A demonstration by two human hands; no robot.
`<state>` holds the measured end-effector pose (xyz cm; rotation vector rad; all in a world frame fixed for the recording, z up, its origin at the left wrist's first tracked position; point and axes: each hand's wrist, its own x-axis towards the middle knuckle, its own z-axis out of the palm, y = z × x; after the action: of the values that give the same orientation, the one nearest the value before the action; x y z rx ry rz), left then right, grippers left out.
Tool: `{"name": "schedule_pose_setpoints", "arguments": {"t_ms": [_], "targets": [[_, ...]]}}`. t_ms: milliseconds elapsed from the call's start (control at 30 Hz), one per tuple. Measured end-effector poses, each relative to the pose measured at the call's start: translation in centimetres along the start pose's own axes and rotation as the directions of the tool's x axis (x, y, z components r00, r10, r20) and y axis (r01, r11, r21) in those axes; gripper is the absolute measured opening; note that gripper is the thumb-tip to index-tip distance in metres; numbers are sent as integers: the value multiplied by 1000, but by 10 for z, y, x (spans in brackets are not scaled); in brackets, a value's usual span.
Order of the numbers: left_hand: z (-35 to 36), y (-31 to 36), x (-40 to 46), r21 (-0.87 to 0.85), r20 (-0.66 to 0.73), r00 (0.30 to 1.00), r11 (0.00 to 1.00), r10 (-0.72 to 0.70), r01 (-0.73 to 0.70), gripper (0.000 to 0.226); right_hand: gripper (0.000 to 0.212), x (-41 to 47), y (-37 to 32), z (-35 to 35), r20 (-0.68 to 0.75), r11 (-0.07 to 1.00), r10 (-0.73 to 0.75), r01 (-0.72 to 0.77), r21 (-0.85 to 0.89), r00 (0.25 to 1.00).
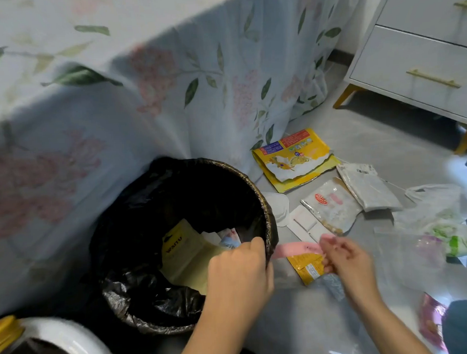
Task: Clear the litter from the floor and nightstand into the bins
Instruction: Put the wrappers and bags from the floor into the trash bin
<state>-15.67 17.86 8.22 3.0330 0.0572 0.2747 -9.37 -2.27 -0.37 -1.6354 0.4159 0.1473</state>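
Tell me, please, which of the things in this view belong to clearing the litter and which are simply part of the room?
Part of the job:
black-lined bin
yellow torn packet
clear snack pouch
grey mailer bag
gold sachet
left hand at the bin's rim
right hand

Just there:
floral bedspread
white nightstand

One head-worn wide-angle camera looked forward and down, close above the black-lined bin (181,234) and the littered floor (389,145) beside the bed (111,75).
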Motion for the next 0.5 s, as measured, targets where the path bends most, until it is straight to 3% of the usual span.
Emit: {"name": "schedule_pose_setpoints", "arguments": {"t_ms": [67,133,233,300,400,500], "targets": [[1,1,0,-9,-8,1000,1000,-6,5,42,5,-6,-55,4,6,985,-72,70,158,997],[0,2,0,-22,0,1000,1000,-9,9,44,12,-14,-113,15,47,952,-217,201,233,975],[-2,2,0,-53,24,1000,998,-19,20,45,11,-25,-177,43,184,909,-398,358,214,899],[0,3,0,-76,33,999,997,-22,25,45,14,-32,-200,72,372,890,-450,441,114,812],[1,3,-1,-84,33,999,996,-23,26,44,9,-35,-202,127,661,856,-345,512,-70,667],[-1,2,0,-93,25,999,995,-28,30,43,12,-30,-177,172,818,739,-182,625,-252,545]]}}
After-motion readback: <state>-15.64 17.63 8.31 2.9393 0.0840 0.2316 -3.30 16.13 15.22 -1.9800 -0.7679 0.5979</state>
